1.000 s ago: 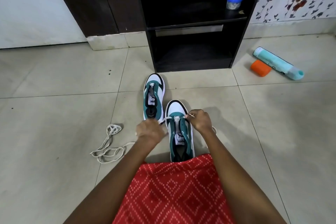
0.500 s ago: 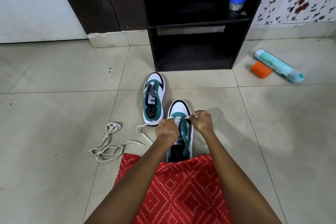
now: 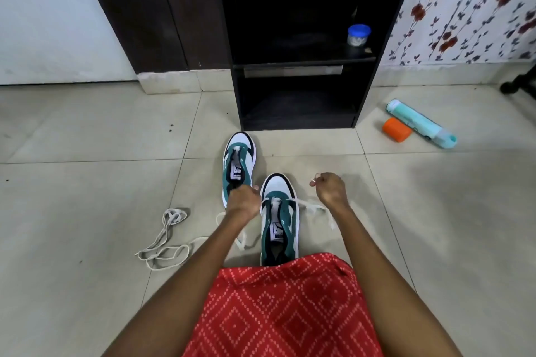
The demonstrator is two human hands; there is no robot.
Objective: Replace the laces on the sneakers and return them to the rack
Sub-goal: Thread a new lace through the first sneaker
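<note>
Two teal-and-white leather sneakers stood on the pale tiled floor, toes toward the black open-fronted shoe rack at the floor's far edge. The nearer sneaker had a flat white lace crossing its lowest eyelets, with loose ends trailing on the tiles on both sides. The right hand, raised just right of that shoe, was clenched around the lace end, a tip showing between thumb and forefinger. The left hand was closed in a fist between the two shoes, covering the heel of the farther sneaker; whether it gripped the lace could not be told. A red patterned garment hid the nearer shoe's heel. A second off-white lace lay tangled on the floor to the left. Right of the rack lay a mint-green cylindrical bottle on its side with an orange cap touching it. A blue-lidded small jar sat on the rack's middle shelf.
</note>
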